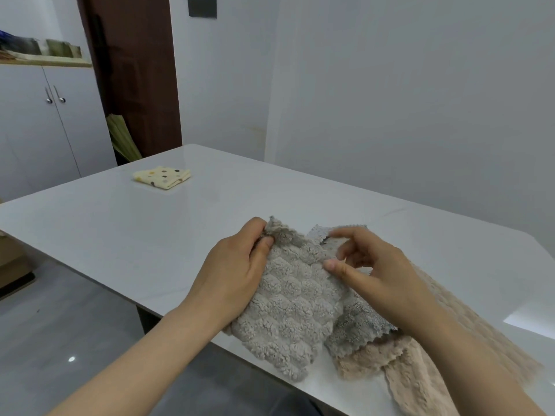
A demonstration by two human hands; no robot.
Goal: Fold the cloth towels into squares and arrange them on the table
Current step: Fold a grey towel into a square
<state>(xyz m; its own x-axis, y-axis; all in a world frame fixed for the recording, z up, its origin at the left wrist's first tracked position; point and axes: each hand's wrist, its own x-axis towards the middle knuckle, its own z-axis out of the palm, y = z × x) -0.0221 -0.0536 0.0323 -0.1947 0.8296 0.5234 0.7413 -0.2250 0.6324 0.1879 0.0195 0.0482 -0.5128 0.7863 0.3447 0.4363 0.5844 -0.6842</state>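
Observation:
A fluffy grey towel (288, 307) lies at the near edge of the white table (150, 229). My left hand (237, 265) pinches its far left corner between thumb and fingers. My right hand (372, 271) hovers over its right side, thumb touching the edge and fingers spread, gripping nothing that I can see. Under it lie a blue-grey towel (357, 331) with a scalloped edge and a beige towel (420, 364) that runs off to the right. A yellow dotted towel (162, 176) sits folded into a square at the far left of the table.
A white wall stands right behind the table's far and right side. A white cabinet (45, 121) and a dark wooden door (135, 70) are at the left. The grey floor (60, 325) lies below the near edge.

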